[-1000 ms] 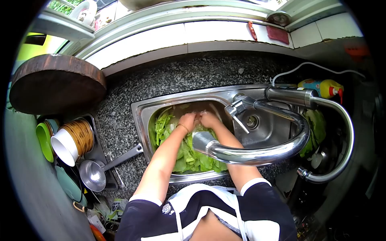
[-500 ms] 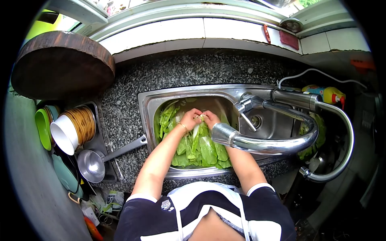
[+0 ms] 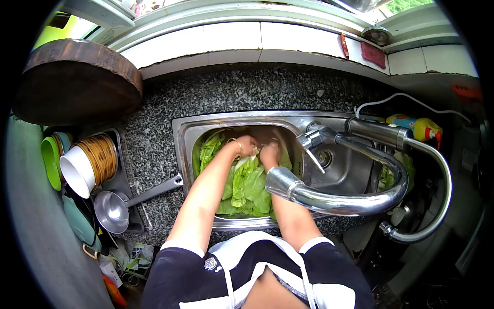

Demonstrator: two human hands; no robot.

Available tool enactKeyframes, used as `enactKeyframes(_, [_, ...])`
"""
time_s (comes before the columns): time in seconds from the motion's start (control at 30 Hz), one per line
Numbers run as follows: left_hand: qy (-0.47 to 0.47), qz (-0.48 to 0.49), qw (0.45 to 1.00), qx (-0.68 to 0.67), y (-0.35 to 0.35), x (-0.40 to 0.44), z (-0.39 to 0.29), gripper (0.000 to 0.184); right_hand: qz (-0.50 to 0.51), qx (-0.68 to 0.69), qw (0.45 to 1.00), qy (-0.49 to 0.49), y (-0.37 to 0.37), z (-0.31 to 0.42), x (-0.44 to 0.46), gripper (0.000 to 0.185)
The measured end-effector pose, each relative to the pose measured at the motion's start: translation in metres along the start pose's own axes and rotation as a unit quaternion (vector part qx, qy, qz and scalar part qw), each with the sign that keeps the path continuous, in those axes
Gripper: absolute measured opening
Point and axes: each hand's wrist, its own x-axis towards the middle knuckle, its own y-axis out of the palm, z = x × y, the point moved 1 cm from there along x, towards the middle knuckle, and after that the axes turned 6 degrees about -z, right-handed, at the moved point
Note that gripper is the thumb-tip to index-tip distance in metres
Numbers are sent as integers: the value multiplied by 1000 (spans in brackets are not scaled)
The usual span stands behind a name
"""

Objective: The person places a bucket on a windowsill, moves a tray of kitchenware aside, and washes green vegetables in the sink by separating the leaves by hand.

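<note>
Bright green leafy greens (image 3: 242, 188) with pale stems fill the left basin of the steel sink (image 3: 198, 119). My left hand (image 3: 246, 146), a bracelet at its wrist, is closed on the stem end of some greens near the far side of the basin. Beside it, a small gap away, my right hand (image 3: 269, 154) has its fingers curled down among the greens; what they grip is hidden. The faucet's thick chrome spout (image 3: 339, 198) arches over my right forearm, its end close to that wrist.
A ladle (image 3: 113, 210) lies left of the sink, by stacked bowls (image 3: 78, 172). A round wooden chopping block (image 3: 77, 85) stands at the back left. The faucet lever (image 3: 312, 154) sits over the smaller right basin (image 3: 345, 162). A yellow bottle (image 3: 419, 127) is at the right.
Both hands have gone farther into the basin and moved slightly apart, the left turning knuckles-up. The greens beneath them have shifted and bunched. The view has moved slightly.
</note>
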Motion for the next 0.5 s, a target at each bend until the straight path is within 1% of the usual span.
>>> enactKeyframes(0.03, [-2, 1, 1000, 2, -3, 0, -8, 38, 104, -45, 993, 27, -1, 1, 12, 27])
enactKeyframes(0.07, [-110, -57, 992, 37, -6, 1, -14, 35, 207, -88, 973, 57, -1, 1, 15, 28])
enactKeyframes(0.1, [-212, -114, 968, 71, -6, 1, -16, 32, 207, -86, 972, 63, -8, 9, 7, 28])
enactKeyframes(0.13, [-214, -199, 953, 85, 1, 6, -8, 31, 188, -74, 979, 15, -21, 26, 1, 30])
enactKeyframes(0.17, [-210, -256, 938, 99, 5, 3, -17, 27, 168, -64, 983, -36, -29, 38, -5, 31])
enactKeyframes(0.2, [-203, -225, 947, 105, 12, 8, -21, 27, 97, -36, 990, -93, -32, 41, -11, 26])
enactKeyframes(0.23, [-199, -195, 954, 109, 18, 12, -23, 28, 99, -44, 989, -97, -38, 40, -11, 26])
enactKeyframes(0.27, [-202, -195, 954, 102, 22, 13, -22, 28, 9, -5, 981, -193, -46, 41, -12, 23])
enactKeyframes(0.3, [-127, -150, 968, 157, 25, 11, -25, 30, -80, 37, 955, -284, -51, 41, -14, 21])
enactKeyframes(0.33, [-49, -102, 970, 214, 26, 8, -26, 32, -107, -11, 956, -274, -50, 35, -12, 23])
enactKeyframes(0.37, [-50, -104, 969, 217, 21, 9, -25, 32, -136, -53, 958, -248, -45, 26, -5, 24])
enactKeyframes(0.43, [-81, -96, 959, 256, 11, 11, -20, 37, -82, -72, 984, -142, -32, 4, 11, 25])
enactKeyframes(0.47, [-43, -129, 956, 259, 8, 8, -17, 36, -81, -70, 984, -142, -26, -4, 16, 25])
enactKeyframes(0.5, [-45, -129, 956, 261, 0, -3, -25, 36, -29, -53, 989, -137, -21, -8, 21, 24])
